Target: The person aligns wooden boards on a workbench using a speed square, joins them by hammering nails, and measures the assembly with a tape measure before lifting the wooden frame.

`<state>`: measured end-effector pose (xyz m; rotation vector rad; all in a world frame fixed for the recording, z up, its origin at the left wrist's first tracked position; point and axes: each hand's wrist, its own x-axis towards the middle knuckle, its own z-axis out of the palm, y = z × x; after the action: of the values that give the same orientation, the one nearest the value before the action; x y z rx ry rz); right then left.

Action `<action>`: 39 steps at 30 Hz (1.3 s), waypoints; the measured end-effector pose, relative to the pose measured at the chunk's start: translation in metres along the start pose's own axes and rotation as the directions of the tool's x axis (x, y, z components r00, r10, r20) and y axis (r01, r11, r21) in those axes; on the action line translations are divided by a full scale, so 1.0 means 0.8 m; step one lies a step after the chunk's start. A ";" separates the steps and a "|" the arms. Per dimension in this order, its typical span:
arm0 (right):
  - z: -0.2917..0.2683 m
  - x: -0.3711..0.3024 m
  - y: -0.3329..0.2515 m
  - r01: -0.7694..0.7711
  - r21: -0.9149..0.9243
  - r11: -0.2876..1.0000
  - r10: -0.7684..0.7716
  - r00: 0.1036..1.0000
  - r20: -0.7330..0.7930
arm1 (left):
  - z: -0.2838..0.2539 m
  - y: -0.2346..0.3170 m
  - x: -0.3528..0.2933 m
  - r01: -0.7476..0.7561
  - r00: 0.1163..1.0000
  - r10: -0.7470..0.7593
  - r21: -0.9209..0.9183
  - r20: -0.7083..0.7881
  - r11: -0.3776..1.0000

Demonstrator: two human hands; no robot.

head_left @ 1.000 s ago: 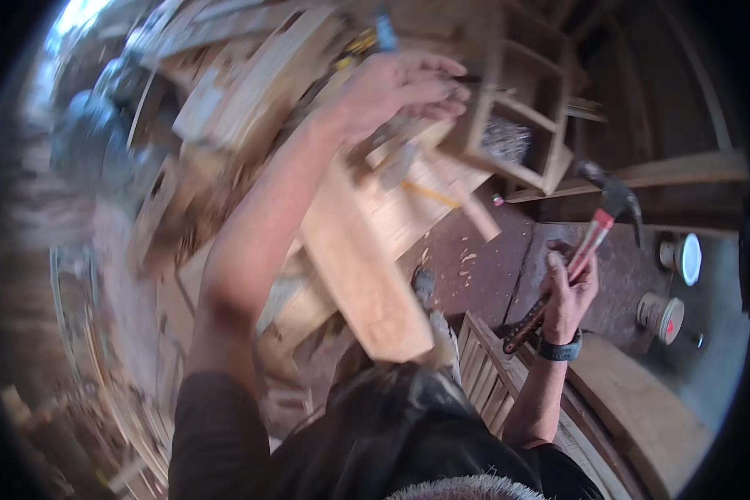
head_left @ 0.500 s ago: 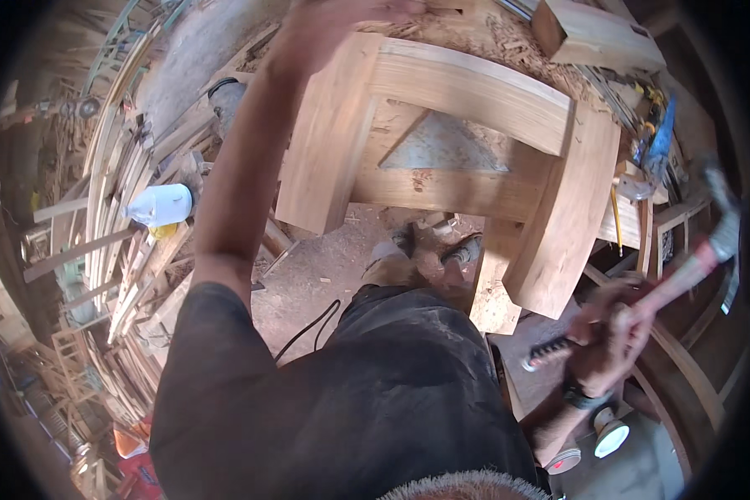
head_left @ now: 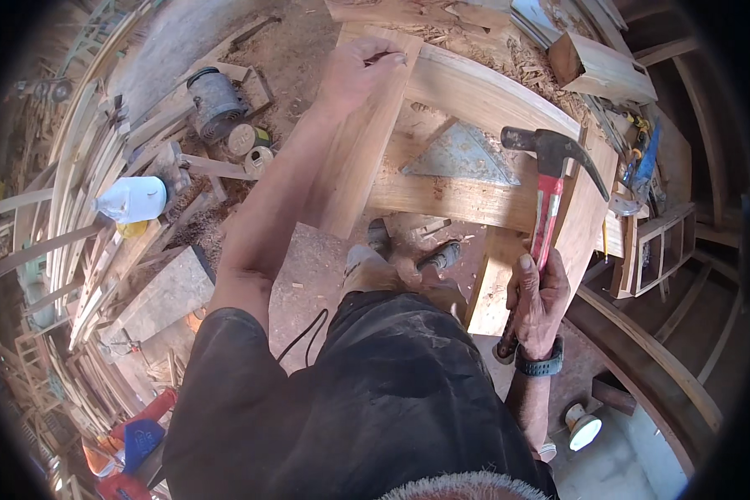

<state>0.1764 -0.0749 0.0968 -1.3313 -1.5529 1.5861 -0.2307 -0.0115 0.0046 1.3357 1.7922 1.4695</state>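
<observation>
A wooden frame stands before me: a wide left board (head_left: 362,158), a curved far rail (head_left: 492,87) and a wide right board (head_left: 592,179). My left hand (head_left: 354,75) rests at the far end of the left board. Its fingers are curled in a pinch; whatever may be between them is too small to make out. Upright in my right hand (head_left: 542,304) is a claw hammer (head_left: 546,221) with a red handle, its dark head above the frame's right side. A grey triangular metal plate (head_left: 462,156) lies inside the frame's outline.
Tins (head_left: 246,139) and a grey motor-like machine (head_left: 215,100) sit at the left, near a white jug (head_left: 133,200) and stacked wooden strips (head_left: 100,250). A thick wood block (head_left: 600,71) lies far right. Wooden racks (head_left: 662,250) flank my right arm.
My left hand has come down onto the far end of the left board. The hammer has swung inward from the far right and now points away from me over the frame.
</observation>
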 end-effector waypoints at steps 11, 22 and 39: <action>0.019 0.024 -0.013 0.089 -0.028 0.996 -0.090 0.994 -0.059 | -0.009 -0.029 0.006 -0.025 1.000 0.024 0.076 0.016 0.997; 0.045 0.085 -0.024 0.322 -0.194 0.926 -0.327 0.945 0.008 | -0.004 -0.026 0.001 -0.076 0.997 0.071 0.204 0.032 0.976; 0.106 0.167 -0.047 0.634 -0.468 0.615 -0.569 0.768 0.294 | -0.002 0.006 -0.004 -0.063 0.998 0.055 0.325 0.034 0.944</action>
<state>0.0426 0.0168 0.0836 -0.7905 -2.3348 0.8161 -0.2289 -0.0150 0.0089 1.5698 2.0617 1.2138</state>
